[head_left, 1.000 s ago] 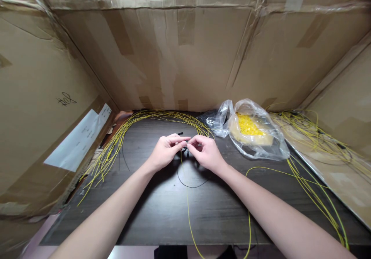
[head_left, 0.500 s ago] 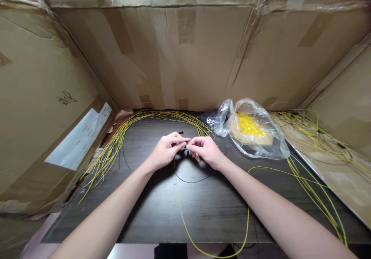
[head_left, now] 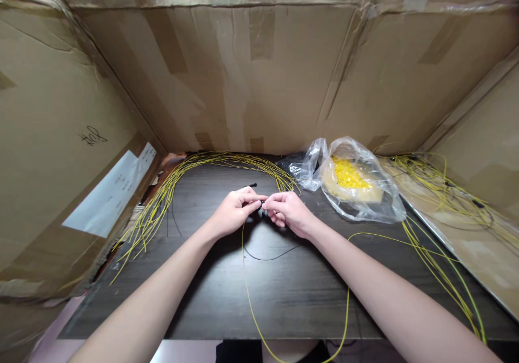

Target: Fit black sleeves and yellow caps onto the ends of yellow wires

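Note:
My left hand (head_left: 237,208) and my right hand (head_left: 290,211) meet fingertip to fingertip over the middle of the dark table. Between them is a small black piece (head_left: 263,206), mostly covered by the fingers. The left thumb and forefinger pinch it from one side, the right fingertips from the other. A short black tip (head_left: 253,185) sticks out beyond the left fingers. From the left hand a yellow wire (head_left: 248,292) hangs in a loop over the table's front edge. Below the hands a thin black wire (head_left: 270,258) curves across the tabletop.
A bundle of yellow wires (head_left: 168,182) arcs along the back left. At the back right sits a clear plastic bag (head_left: 389,203) with small yellow parts (head_left: 349,173). More yellow wires (head_left: 454,190) lie on cardboard at the right. Cardboard walls (head_left: 259,81) enclose the table (head_left: 211,309).
My right hand has shifted very slightly, with its fingertips a little further right. The yellow wire's loop and the black wire below the hands have moved slightly.

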{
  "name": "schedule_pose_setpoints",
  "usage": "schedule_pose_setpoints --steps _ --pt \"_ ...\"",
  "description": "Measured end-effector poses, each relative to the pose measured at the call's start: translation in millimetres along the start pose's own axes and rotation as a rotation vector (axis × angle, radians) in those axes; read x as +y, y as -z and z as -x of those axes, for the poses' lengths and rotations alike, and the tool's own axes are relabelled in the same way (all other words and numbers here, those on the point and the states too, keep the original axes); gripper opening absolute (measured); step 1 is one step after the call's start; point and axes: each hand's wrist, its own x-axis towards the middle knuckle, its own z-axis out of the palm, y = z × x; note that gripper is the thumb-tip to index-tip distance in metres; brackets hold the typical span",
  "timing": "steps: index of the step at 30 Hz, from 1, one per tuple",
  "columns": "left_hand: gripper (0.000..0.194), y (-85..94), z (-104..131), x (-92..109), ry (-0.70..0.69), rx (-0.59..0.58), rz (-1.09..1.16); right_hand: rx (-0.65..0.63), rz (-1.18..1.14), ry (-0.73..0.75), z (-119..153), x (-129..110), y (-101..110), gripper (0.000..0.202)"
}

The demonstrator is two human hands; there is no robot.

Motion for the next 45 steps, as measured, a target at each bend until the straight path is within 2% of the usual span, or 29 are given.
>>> schedule_pose_setpoints --steps 8,23,27,30,36,41,45 --pt "0.029 0.6 0 -3 0.103 0.065 0.093 0.064 0.128 0.159 -4 6 1 0.029" --pt "0.029 0.4 1 -1 0.114 0.067 0.11 0.04 0.197 0.209 -5 11 3 0.032" --pt "0.029 -1.2 1 -1 0.162 0.07 0.231 0.042 0.206 0.218 -5 10 3 0.034" --pt "0.033 -2.3 0 -2 0.247 0.098 0.369 0.051 0.211 0.231 -5 10 3 0.037" --pt "0.032 -2.0 -1 -1 0.298 0.18 0.441 0.163 0.335 0.273 -5 10 5 0.037" --pt "0.03 -1.5 -1 -1 0.288 0.208 0.459 0.3 0.632 0.488 1 2 4 0.033" --pt "0.03 -0.5 -1 -4 0.257 0.219 0.474 0.349 0.724 0.58 9 -13 2 0.033"
